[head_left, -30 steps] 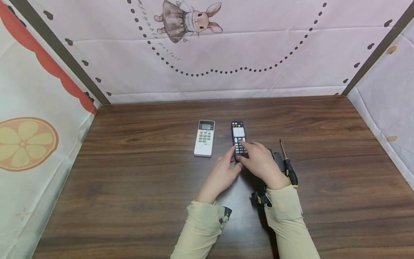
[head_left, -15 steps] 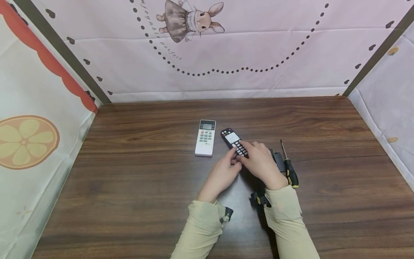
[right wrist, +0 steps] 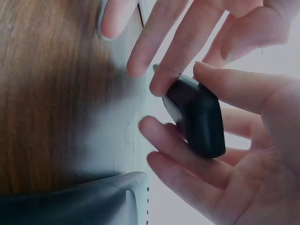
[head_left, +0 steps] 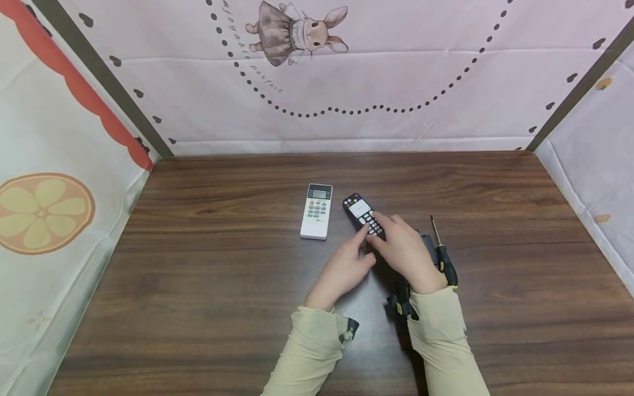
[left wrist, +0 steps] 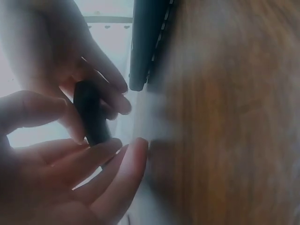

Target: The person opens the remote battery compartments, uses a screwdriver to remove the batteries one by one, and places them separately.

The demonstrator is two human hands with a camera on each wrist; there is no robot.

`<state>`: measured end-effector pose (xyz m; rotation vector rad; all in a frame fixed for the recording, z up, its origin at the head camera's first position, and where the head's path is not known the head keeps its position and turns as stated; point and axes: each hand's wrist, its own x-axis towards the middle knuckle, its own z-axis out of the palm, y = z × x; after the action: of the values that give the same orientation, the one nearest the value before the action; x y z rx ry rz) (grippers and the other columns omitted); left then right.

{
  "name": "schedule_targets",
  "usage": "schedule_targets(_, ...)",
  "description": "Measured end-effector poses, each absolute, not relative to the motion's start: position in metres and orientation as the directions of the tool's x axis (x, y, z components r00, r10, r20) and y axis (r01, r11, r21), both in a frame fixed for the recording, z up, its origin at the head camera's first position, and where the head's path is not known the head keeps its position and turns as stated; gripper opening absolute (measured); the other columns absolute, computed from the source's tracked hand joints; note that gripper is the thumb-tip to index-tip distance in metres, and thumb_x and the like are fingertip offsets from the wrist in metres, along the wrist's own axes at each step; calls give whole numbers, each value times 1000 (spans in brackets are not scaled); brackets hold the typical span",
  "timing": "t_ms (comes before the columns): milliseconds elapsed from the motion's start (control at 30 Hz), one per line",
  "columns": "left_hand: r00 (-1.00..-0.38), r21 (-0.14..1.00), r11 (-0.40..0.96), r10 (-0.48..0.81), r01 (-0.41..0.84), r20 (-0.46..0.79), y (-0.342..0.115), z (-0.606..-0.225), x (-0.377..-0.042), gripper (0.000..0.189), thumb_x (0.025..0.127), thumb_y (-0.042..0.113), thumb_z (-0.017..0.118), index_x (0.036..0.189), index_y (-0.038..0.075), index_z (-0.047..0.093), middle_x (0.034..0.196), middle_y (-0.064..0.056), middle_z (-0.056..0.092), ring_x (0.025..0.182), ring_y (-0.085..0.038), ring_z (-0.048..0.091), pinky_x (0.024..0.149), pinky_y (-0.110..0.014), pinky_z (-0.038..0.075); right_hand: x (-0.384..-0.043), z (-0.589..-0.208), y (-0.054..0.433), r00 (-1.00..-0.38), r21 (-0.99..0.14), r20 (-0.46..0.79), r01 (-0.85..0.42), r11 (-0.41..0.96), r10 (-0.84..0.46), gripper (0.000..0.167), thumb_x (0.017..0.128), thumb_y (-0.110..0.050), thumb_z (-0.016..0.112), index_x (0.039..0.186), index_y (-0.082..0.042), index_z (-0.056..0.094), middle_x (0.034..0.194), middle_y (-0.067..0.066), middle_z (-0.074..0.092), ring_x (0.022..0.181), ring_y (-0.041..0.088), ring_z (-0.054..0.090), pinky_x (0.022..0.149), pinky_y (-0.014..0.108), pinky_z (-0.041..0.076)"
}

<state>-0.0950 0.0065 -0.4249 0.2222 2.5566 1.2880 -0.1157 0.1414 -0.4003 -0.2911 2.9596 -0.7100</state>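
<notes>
A black remote control (head_left: 358,207) with a white pad and several white buttons points up and left in the head view, near the middle of the table. My right hand (head_left: 405,248) grips its lower end, thumb on one side and fingers on the other. Fairly straight fingers of my left hand (head_left: 344,269) touch the remote's lower left edge; the left thumb stands apart from it. In the right wrist view the remote's dark end (right wrist: 201,119) sits between the right thumb and fingers, raised off the table.
A white remote control (head_left: 316,212) lies to the left. Right of my right hand are a screwdriver (head_left: 446,263) with a black and yellow handle and a dark grey object (head_left: 428,248), partly hidden by that hand. A patterned curtain (head_left: 376,82) borders the table's back.
The black remote has turned from nearly upright in the view to slanting up-left, then shifted slightly right. My left thumb has come away from it a little.
</notes>
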Motion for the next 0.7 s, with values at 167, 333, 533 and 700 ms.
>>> schedule_targets(167, -953, 834, 552, 263, 18, -153, 6, -422, -94, 66, 83, 21, 53, 142, 25, 23, 128, -4, 50, 119, -16, 41, 97, -38, 32, -116, -396, 141, -985, -475, 27, -161, 865, -169, 57, 83, -29, 63, 132, -5, 43, 111, 18, 56, 95, 32, 55, 77, 47, 43)
schedule_targets(333, -964, 911, 412, 249, 16, -95, 8, -419, -93, 74, 84, 16, 55, 143, 25, 12, 133, 0, 44, 120, -12, 39, 99, -36, 30, -115, -391, 141, -981, -513, 115, -194, 836, -157, 56, 84, -23, 62, 132, -4, 41, 109, 17, 57, 89, 29, 57, 74, 45, 43)
schedule_targets(533, -985, 995, 86, 163, -42, -56, 8, -415, -94, 80, 86, 16, 56, 143, 27, 1, 136, -2, 40, 118, -11, 42, 91, -30, 40, -114, -385, 139, -965, -559, 209, -250, 790, -158, 47, 85, -21, 61, 128, -8, 47, 110, 13, 59, 93, 25, 58, 76, 43, 45)
schedule_targets(700, -993, 985, -171, 113, -4, 16, 4, -410, -94, 75, 89, 22, 54, 143, 25, 2, 135, -10, 39, 114, -19, 46, 87, -30, 43, -111, -380, 132, -934, -542, 234, -356, 761, -270, 48, 83, -17, 62, 128, -13, 46, 97, 10, 64, 78, 20, 60, 67, 38, 48)
